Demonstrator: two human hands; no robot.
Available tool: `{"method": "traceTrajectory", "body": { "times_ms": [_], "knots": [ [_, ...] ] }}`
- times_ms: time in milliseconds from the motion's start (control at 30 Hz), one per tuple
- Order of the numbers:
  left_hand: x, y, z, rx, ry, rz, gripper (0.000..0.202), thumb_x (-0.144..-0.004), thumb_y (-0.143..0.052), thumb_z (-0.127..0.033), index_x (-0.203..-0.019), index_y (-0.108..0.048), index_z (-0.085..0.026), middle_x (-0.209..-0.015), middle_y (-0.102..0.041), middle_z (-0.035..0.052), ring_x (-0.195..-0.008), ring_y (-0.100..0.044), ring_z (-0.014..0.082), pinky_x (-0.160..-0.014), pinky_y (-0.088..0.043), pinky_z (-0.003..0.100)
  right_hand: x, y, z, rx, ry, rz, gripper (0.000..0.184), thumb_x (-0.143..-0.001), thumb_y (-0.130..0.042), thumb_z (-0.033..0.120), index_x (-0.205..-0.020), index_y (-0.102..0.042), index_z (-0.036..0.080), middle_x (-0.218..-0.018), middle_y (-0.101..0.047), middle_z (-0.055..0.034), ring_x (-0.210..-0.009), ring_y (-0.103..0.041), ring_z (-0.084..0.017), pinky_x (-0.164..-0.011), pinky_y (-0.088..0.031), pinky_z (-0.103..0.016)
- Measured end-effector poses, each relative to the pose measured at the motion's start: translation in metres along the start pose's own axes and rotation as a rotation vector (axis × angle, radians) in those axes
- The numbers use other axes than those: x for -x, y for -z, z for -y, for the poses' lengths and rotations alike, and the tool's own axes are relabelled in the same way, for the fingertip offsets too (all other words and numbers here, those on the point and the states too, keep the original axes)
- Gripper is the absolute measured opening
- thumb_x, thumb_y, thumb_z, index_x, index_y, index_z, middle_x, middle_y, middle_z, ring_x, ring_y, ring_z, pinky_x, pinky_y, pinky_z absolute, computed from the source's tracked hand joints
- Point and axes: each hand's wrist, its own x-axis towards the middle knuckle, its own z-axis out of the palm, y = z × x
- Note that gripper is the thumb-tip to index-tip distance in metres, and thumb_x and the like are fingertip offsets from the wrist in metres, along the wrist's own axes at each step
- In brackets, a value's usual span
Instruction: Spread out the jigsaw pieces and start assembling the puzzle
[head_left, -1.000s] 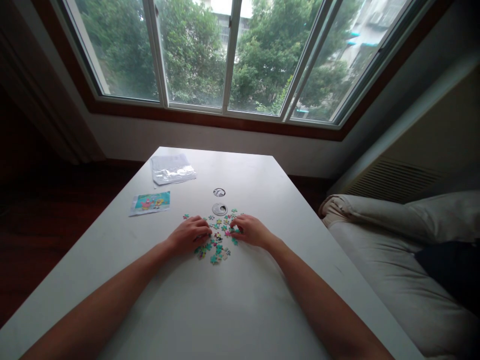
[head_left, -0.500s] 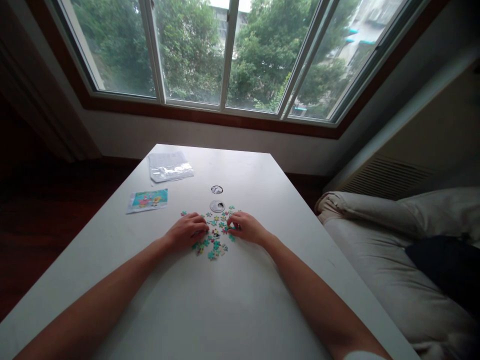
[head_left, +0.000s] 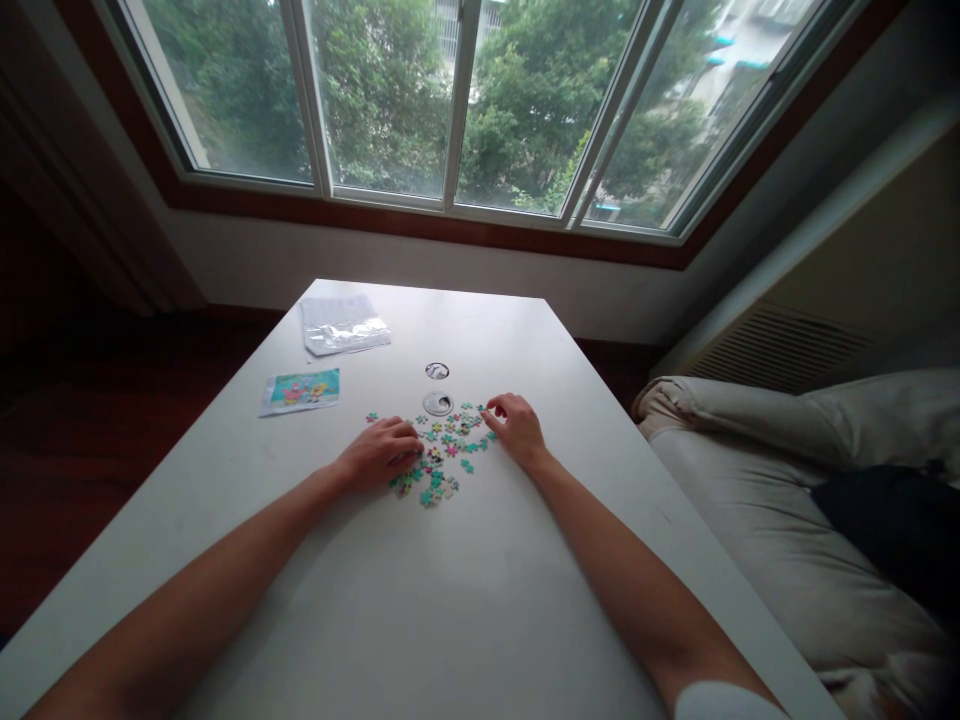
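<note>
Small jigsaw puzzle pieces (head_left: pixel 450 450), mostly teal with some yellow and pink, lie in a loose heap on the white table (head_left: pixel 420 600). My left hand (head_left: pixel 382 452) rests at the heap's left side, its fingers curled down together; whatever lies beneath the fingertips is hidden. At the upper right edge of the heap is my right hand (head_left: pixel 516 425), thumb and forefinger drawn together at a teal piece. Behind the heap are two round grey-and-white marks or discs, the nearer one (head_left: pixel 438 403) close to the pieces.
A picture card (head_left: pixel 302 390) with cartoon figures lies to the left, and a clear plastic bag (head_left: pixel 346 325) sits behind it near the table's far left corner. Beyond the table is a window (head_left: pixel 390 120). A beige sofa (head_left: pixel 750 480) stands along the right side.
My right hand has shifted right and away from me, uncovering pieces that now spread wider toward the upper right. My left hand stays almost in place. The view has tilted slightly.
</note>
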Motion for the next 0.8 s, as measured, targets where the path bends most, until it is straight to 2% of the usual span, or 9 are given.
{"method": "traceTrajectory", "body": {
  "times_ms": [133,233,367,467,567,667,800],
  "knots": [
    [0.001,-0.001,0.0,-0.017,0.011,-0.003,0.022,-0.1,-0.052,-0.03,-0.111,-0.07,-0.026,-0.108,-0.069,0.0064,-0.1,-0.058,0.0214,-0.09,-0.045,0.036,0.001,-0.003,-0.018,0.099,-0.176,-0.019,0.012,-0.088,-0.068,0.032,-0.087,-0.065,0.02,-0.08,-0.06,-0.0041,-0.081,-0.053,-0.021,-0.082,-0.042,-0.034],
    [0.001,-0.003,0.002,-0.037,0.026,-0.005,0.022,-0.099,-0.053,-0.028,-0.113,-0.07,-0.027,-0.11,-0.069,0.0064,-0.102,-0.058,0.0219,-0.094,-0.045,0.038,0.001,-0.004,-0.019,0.099,-0.192,-0.001,0.012,-0.09,-0.064,0.032,-0.088,-0.066,0.02,-0.081,-0.061,-0.0043,-0.082,-0.054,-0.021,-0.083,-0.042,-0.034],
    [0.002,-0.004,0.003,-0.059,0.037,-0.014,0.025,-0.098,-0.054,-0.026,-0.117,-0.069,-0.027,-0.113,-0.068,0.0069,-0.106,-0.058,0.0231,-0.096,-0.046,0.039,0.003,-0.004,-0.003,0.066,-0.052,0.029,0.01,-0.093,-0.062,0.029,-0.09,-0.069,0.021,-0.089,-0.064,-0.0051,-0.089,-0.055,-0.021,-0.088,-0.041,-0.035],
    [0.001,-0.004,0.002,-0.084,0.056,-0.003,0.026,-0.098,-0.054,-0.026,-0.119,-0.068,-0.027,-0.116,-0.068,0.0069,-0.108,-0.058,0.0244,-0.096,-0.046,0.04,0.006,-0.004,0.013,0.04,0.104,0.097,0.009,-0.092,-0.065,0.03,-0.094,-0.071,0.023,-0.096,-0.064,-0.0057,-0.097,-0.055,-0.022,-0.091,-0.04,-0.036],
    [0.001,-0.003,0.002,-0.095,0.067,0.008,0.026,-0.098,-0.054,-0.028,-0.121,-0.068,-0.028,-0.117,-0.068,0.0067,-0.109,-0.057,0.0248,-0.095,-0.047,0.041,0.008,-0.005,0.025,0.029,0.196,0.175,0.012,-0.091,-0.069,0.031,-0.101,-0.072,0.026,-0.1,-0.064,-0.0055,-0.099,-0.054,-0.022,-0.091,-0.04,-0.036],
    [0.001,-0.004,0.002,-0.097,0.07,0.009,0.027,-0.099,-0.054,-0.028,-0.122,-0.068,-0.028,-0.118,-0.068,0.0066,-0.109,-0.057,0.0248,-0.095,-0.047,0.041,0.009,-0.005,0.029,0.016,0.206,0.227,0.011,-0.09,-0.07,0.03,-0.101,-0.072,0.026,-0.101,-0.063,-0.0051,-0.099,-0.054,-0.022,-0.091,-0.04,-0.035],
    [0.001,-0.004,0.002,-0.102,0.075,0.004,0.027,-0.098,-0.054,-0.027,-0.121,-0.068,-0.029,-0.118,-0.068,0.0068,-0.109,-0.057,0.0249,-0.094,-0.047,0.041,0.008,-0.007,0.028,-0.018,0.148,0.242,0.019,-0.088,-0.072,0.03,-0.107,-0.071,0.025,-0.096,-0.062,-0.0051,-0.096,-0.053,-0.021,-0.089,-0.042,-0.034]
  ]
}}
